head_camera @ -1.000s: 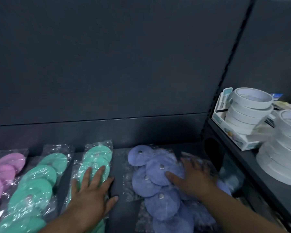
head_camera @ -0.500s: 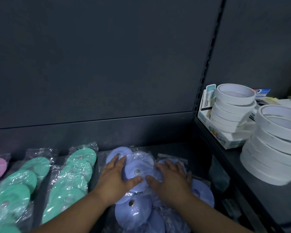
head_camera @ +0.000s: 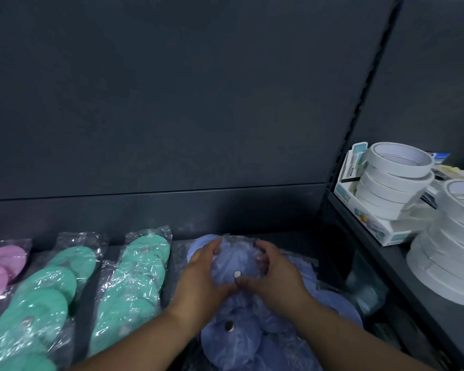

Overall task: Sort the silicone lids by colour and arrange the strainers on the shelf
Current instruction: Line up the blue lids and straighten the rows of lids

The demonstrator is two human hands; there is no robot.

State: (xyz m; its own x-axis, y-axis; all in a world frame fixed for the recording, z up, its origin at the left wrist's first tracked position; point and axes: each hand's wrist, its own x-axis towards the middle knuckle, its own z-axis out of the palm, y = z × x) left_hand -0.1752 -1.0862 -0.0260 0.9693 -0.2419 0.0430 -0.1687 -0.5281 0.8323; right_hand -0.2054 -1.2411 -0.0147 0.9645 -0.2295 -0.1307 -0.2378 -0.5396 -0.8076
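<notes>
left hand (head_camera: pixel 198 282), right hand (head_camera: pixel 276 279) gripping blue lids (head_camera: pixel 236 261), seemingly front-to-back

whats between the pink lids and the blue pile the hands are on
Two clear bags of green lids: the left green bag and the right green bag, with a dark shelf strip between them. Seen in the head view.

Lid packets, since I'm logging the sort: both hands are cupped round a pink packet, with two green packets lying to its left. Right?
Not quite. The head view shows the left hand and right hand cupped round a blue packet, not a pink one; the pink packet lies at the far left. The two green packets do lie to its left.
</notes>
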